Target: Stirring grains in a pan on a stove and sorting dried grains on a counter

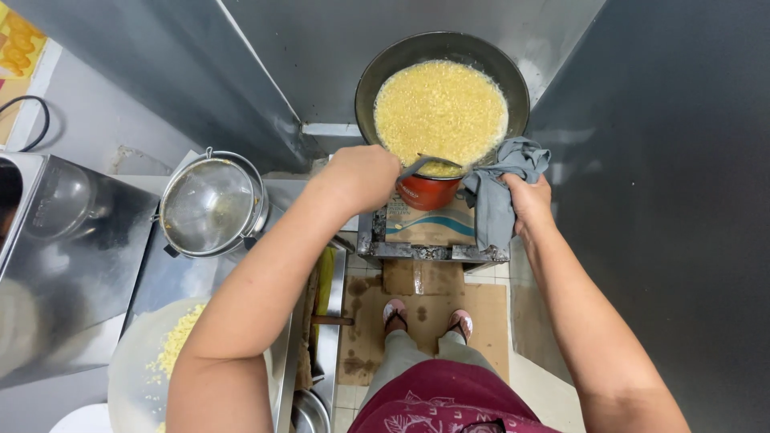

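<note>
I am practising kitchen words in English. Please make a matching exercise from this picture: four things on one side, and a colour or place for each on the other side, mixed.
Things:
1. wok
2. cloth
3. strainer
4. red pot

Descriptions:
A. grey, under the right hand
B. metal, on the steel counter at the left
C. full of yellow food
D. below the wok's near edge, next to the left hand

Pairs: 1-C, 2-A, 3-B, 4-D
</note>
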